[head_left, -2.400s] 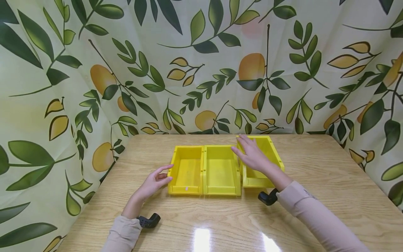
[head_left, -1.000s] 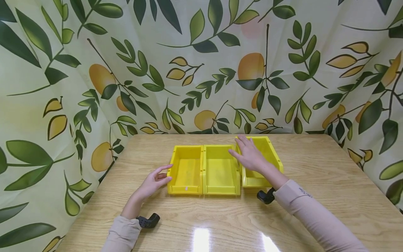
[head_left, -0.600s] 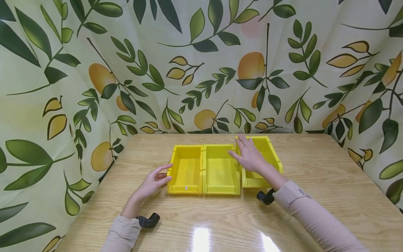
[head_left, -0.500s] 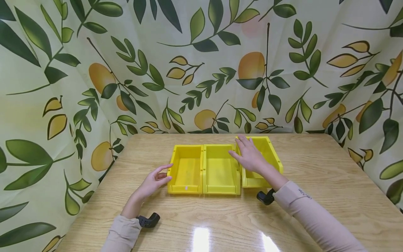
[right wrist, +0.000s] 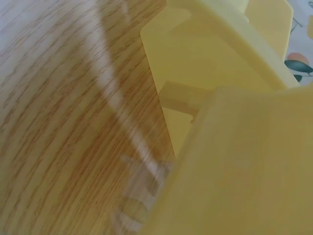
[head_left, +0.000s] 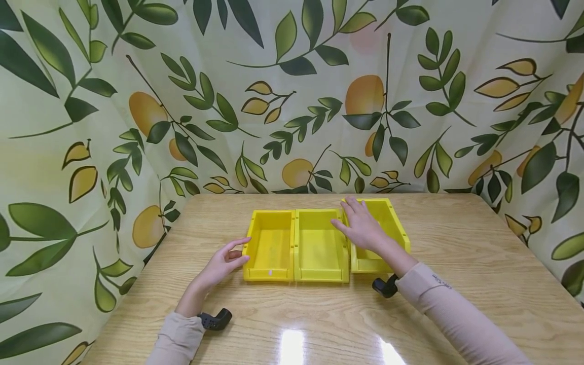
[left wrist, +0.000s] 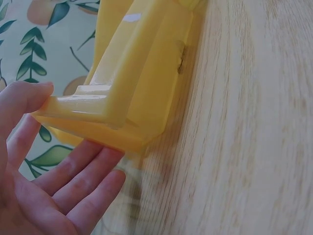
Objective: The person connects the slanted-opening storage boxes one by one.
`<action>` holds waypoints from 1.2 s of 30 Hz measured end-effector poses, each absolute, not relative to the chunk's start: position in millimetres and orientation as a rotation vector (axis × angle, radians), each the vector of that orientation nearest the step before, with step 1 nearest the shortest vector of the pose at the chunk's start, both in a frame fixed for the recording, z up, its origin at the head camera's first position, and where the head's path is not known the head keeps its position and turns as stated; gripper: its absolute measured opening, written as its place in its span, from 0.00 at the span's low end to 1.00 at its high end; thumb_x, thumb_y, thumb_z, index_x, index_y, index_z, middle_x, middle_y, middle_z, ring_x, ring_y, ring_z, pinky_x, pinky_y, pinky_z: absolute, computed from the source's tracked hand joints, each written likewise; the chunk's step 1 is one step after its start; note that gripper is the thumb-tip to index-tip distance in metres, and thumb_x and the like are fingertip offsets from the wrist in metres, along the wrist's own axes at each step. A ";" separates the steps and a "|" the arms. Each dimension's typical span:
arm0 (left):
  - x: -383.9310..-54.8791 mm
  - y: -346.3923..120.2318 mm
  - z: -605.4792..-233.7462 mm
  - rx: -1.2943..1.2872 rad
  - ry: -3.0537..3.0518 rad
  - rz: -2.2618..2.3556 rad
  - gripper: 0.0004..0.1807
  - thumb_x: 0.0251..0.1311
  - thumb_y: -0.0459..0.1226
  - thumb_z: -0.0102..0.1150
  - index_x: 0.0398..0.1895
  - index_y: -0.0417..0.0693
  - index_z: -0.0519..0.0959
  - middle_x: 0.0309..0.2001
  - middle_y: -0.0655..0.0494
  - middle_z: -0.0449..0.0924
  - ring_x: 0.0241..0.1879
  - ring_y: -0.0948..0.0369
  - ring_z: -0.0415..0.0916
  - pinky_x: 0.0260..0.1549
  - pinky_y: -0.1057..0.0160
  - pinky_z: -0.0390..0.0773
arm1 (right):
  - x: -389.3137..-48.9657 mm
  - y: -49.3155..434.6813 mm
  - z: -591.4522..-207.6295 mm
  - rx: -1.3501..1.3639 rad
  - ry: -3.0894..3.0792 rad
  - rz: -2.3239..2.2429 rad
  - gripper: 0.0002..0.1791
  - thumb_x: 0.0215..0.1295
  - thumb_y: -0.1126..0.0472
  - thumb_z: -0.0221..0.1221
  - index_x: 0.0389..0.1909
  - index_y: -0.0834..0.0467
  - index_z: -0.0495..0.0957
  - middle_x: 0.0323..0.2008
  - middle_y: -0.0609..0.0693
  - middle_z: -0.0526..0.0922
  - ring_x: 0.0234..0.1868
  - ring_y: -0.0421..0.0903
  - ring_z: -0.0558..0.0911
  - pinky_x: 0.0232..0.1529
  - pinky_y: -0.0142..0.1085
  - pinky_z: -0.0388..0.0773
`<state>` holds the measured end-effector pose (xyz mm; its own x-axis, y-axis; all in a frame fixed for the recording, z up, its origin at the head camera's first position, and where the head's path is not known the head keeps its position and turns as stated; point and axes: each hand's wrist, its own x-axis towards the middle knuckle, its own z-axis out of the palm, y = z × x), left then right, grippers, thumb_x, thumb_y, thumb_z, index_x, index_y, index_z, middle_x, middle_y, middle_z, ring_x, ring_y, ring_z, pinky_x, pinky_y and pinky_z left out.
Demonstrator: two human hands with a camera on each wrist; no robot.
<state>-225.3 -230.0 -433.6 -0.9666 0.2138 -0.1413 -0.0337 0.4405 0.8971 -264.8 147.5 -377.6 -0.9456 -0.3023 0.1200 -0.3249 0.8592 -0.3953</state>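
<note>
Three yellow plastic bins stand in a row in the head view. The left bin (head_left: 271,243) and the middle bin (head_left: 319,246) are side by side with fronts level. The right bin (head_left: 385,218) sits slightly farther back. My left hand (head_left: 222,263) touches the outer side of the left bin, its thumb and index fingertips at the rim; in the left wrist view its other fingers (left wrist: 83,183) extend loosely against that side. My right hand (head_left: 365,225) lies with extended fingers over the right bin's left wall, thumb toward the middle bin. In the right wrist view, a yellow wall (right wrist: 244,161) fills the foreground.
The bins stand on a wood-grain table (head_left: 283,314), with a leaf-and-fruit patterned cloth (head_left: 292,101) hanging behind and at the sides. Black wrist devices (head_left: 216,320) sit on both wrists. A small pale spot (head_left: 270,272) marks the left bin's front lip.
</note>
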 end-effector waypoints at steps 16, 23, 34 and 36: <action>-224.1 -229.7 -430.0 0.178 2.458 1.524 0.30 0.66 0.43 0.56 0.71 0.56 0.63 0.72 0.42 0.60 0.63 0.49 0.70 0.59 0.53 0.77 | -263.8 147.0 -379.9 0.498 -2.978 0.635 0.41 0.72 0.42 0.46 0.71 0.70 0.53 0.75 0.66 0.49 0.77 0.63 0.48 0.77 0.56 0.39; -223.6 -229.1 -429.3 0.167 2.460 1.521 0.30 0.66 0.43 0.56 0.71 0.57 0.63 0.72 0.42 0.60 0.63 0.49 0.70 0.59 0.52 0.76 | -263.6 146.2 -380.8 0.496 -2.976 0.626 0.41 0.72 0.42 0.46 0.71 0.70 0.53 0.75 0.67 0.49 0.77 0.64 0.49 0.77 0.57 0.39; -222.2 -229.8 -427.2 0.203 2.459 1.534 0.31 0.65 0.45 0.57 0.71 0.56 0.63 0.73 0.42 0.58 0.62 0.49 0.70 0.58 0.53 0.77 | -263.3 145.5 -382.4 0.506 -2.967 0.630 0.41 0.71 0.42 0.48 0.71 0.71 0.54 0.75 0.67 0.50 0.77 0.64 0.49 0.77 0.57 0.40; -222.7 -230.0 -427.6 0.204 2.456 1.537 0.31 0.65 0.45 0.57 0.71 0.56 0.63 0.73 0.42 0.58 0.62 0.49 0.70 0.57 0.53 0.77 | -263.3 145.2 -383.2 0.508 -2.965 0.630 0.41 0.71 0.42 0.47 0.71 0.71 0.54 0.75 0.67 0.50 0.76 0.64 0.49 0.77 0.57 0.40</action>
<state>-222.7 -230.0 -427.6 -0.9623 0.2416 -0.1254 -0.0071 0.4383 0.8988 -263.3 145.2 -383.2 -0.9431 -0.3043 0.1337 -0.3324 0.8616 -0.3836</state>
